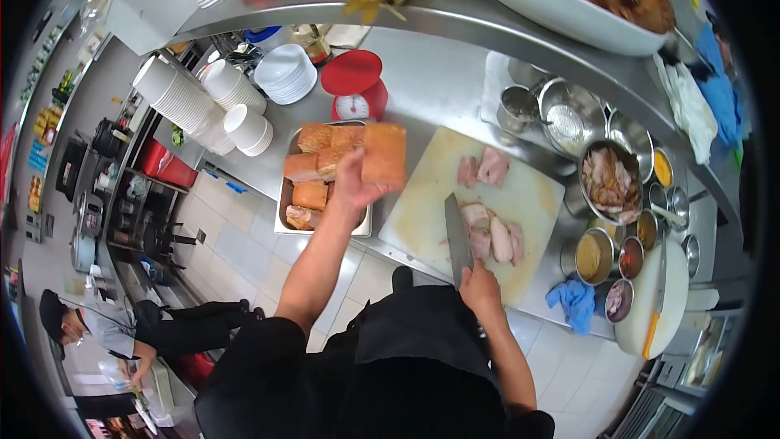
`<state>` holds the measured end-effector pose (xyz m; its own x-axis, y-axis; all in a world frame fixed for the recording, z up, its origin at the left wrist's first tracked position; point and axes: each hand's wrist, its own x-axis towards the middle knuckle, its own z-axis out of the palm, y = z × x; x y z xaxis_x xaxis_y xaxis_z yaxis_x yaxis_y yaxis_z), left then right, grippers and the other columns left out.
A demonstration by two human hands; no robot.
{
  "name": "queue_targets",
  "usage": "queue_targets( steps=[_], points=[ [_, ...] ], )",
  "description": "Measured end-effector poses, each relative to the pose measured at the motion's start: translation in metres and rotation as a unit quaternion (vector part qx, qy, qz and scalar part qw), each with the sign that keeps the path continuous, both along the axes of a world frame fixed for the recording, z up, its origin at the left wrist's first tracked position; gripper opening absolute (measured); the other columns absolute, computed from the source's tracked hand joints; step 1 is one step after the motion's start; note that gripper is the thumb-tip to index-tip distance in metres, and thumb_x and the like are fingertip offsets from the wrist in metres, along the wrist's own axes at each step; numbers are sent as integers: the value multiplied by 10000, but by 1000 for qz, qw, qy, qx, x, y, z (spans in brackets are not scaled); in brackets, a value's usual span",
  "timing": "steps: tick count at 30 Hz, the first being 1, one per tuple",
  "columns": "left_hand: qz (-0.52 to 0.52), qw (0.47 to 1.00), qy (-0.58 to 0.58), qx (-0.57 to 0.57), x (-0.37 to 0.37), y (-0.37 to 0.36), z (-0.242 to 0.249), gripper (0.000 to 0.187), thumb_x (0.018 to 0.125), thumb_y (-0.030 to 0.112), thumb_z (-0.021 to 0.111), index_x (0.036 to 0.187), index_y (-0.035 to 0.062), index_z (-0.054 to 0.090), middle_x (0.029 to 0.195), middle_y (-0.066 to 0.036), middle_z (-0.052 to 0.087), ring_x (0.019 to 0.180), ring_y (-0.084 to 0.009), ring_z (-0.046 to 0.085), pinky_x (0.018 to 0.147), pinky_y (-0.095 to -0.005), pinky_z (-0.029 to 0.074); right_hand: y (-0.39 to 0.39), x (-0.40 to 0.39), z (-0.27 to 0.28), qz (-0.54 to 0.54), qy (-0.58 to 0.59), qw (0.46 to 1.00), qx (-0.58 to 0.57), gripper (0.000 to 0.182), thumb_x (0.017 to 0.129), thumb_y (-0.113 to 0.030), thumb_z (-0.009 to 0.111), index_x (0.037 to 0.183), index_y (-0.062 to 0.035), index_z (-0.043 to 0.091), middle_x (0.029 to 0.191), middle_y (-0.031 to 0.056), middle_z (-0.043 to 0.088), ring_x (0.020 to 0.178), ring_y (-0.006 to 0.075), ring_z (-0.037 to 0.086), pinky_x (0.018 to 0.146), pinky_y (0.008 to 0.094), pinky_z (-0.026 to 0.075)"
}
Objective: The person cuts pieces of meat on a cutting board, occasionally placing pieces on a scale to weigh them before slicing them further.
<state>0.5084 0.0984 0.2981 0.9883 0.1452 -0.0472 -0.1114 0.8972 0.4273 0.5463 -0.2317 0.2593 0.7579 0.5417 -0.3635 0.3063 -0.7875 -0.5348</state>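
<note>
My left hand [356,187] is closed on a slab of roast pork [385,150] with golden-brown skin, raised above the right edge of a metal tray [367,223]. Several similar pork blocks [310,194] lie in that tray. In my right hand [481,286] is a broad-bladed kitchen knife [458,232], its blade pointing away from me over the worn white cutting board [418,203]. Just right of the blade lie pale cut pieces of meat [505,242]. Farther back on the board are smaller pink pieces [492,166].
A red scale [352,81], stacked plates [286,73] and paper bowls [247,129] stand behind the tray. To the right are a bowl of sliced meat [609,183], seasoning pots [594,256], a blue cloth [574,306] and an orange-handled knife [652,333]. A co-worker [146,329] works at lower left.
</note>
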Motion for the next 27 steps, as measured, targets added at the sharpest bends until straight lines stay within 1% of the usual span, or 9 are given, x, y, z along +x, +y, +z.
queue_targets(
  steps=[2, 4, 8, 9, 11, 12, 14, 18, 27],
  points=[
    [45, 994, 33, 94, 22, 38, 24, 601, 807, 336, 591, 1314, 42, 458, 1216, -176, 570, 1063, -373, 598, 838, -532, 512, 1, -2, -2, 1, -13, 1000, -10, 312, 933, -237, 508, 1092, 32, 504, 826, 298, 641, 814, 470, 635, 749, 553, 495],
    [140, 950, 188, 207, 48, 85, 42, 609, 767, 253, 664, 1308, 61, 460, 1202, -155, 580, 1082, -337, 596, 839, -517, 524, 3, -5, 1, -4, -22, 1000, -18, 309, 931, -234, 512, 1089, 32, 500, 824, 293, 643, 799, 473, 635, 739, 554, 498],
    [257, 726, 282, 573, 108, 183, 33, 651, 690, 242, 733, 1271, 46, 514, 1032, -122, 671, 978, -315, 656, 869, -427, 535, 7, -10, 1, -5, -46, 998, -34, 304, 926, -229, 520, 1092, 25, 498, 806, 286, 645, 783, 456, 645, 728, 546, 506],
    [253, 727, 276, 575, 114, 191, 33, 651, 690, 242, 733, 1271, 46, 514, 1032, -122, 671, 978, -315, 656, 869, -427, 535, 8, -11, 2, -13, -48, 998, -33, 304, 926, -229, 520, 1092, 25, 498, 806, 286, 645, 783, 456, 645, 728, 546, 506],
    [286, 390, 336, 808, 128, 207, 29, 730, 662, 268, 735, 1325, 73, 501, 1095, -175, 662, 1016, -324, 647, 888, -405, 529, 10, -12, 1, -11, -42, 998, -47, 312, 922, -225, 529, 1106, 25, 505, 796, 279, 647, 774, 443, 650, 715, 541, 510],
    [282, 392, 331, 811, 135, 220, 21, 730, 662, 268, 735, 1325, 73, 501, 1095, -175, 662, 1016, -324, 647, 888, -405, 529, 11, -13, 1, -19, -41, 998, -47, 312, 922, -225, 529, 1106, 25, 505, 796, 279, 647, 774, 443, 650, 715, 541, 510],
    [256, 315, 320, 856, 146, 232, 9, 811, 643, 276, 738, 1386, 108, 457, 1131, -218, 640, 1031, -339, 637, 890, -425, 521, 12, -17, 0, -14, -64, 996, -54, 315, 919, -214, 530, 1118, 30, 514, 778, 267, 651, 762, 433, 653, 700, 534, 513],
    [298, 264, 296, 868, 148, 229, -6, 706, 643, 254, 730, 1310, 159, 517, 1068, -207, 648, 986, -374, 640, 840, -459, 528, 16, -22, 4, -22, -59, 996, -71, 315, 919, -206, 529, 1122, 34, 521, 758, 254, 653, 744, 425, 656, 690, 527, 516],
    [357, 290, 199, 866, 146, 231, -11, 771, 618, 452, 835, 1257, 107, 573, 915, -199, 661, 868, -367, 656, 748, -461, 529, 21, -27, 9, -22, -71, 995, -71, 285, 927, -193, 512, 1107, 27, 524, 746, 253, 653, 729, 431, 655, 680, 533, 514]
  ],
)
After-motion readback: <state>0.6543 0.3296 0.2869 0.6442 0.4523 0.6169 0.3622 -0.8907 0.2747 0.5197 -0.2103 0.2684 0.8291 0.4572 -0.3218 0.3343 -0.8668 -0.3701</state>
